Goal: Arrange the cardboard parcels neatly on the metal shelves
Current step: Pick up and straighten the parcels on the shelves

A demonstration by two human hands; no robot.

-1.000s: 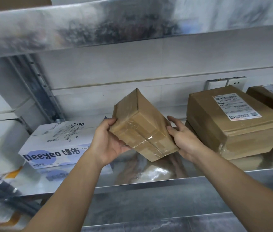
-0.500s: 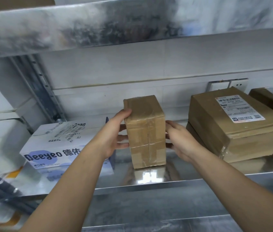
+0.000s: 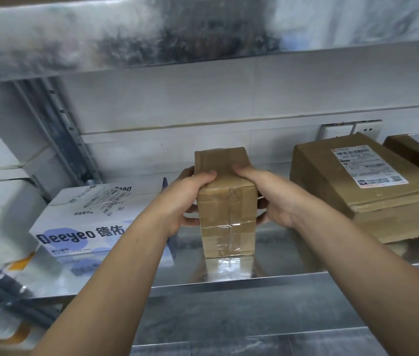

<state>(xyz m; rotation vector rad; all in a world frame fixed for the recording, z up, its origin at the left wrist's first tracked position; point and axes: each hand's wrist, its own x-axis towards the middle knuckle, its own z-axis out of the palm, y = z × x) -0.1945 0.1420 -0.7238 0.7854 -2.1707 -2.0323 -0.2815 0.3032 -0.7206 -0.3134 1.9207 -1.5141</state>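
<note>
From the head camera, a small cardboard parcel wrapped in clear tape stands upright on the shiny metal shelf. Its bottom edge meets the shelf surface, and its reflection shows just below it. The person grips it from both sides. The left hand curls round the parcel's left face with the thumb laid over the top front edge. The right hand does the same on the right face, its thumb also resting on the top, and the two thumbs lie close together without touching. Both forearms reach up from the bottom of the view. The parcel sits between two neighbours on the same shelf. To its left is a white box printed "Deeyeo", near the left hand, with its long side turned slightly away from the shelf's front edge. To the right, apart from the right hand, is a larger cardboard parcel bearing a white shipping label on its top. Another brown parcel, partly cut off by the frame, sits behind and to the right of the larger one. An upper shelf spans the top of the view, and a perforated metal upright rises at the left. A white wall socket shows on the tiled wall behind the larger parcel.
</note>
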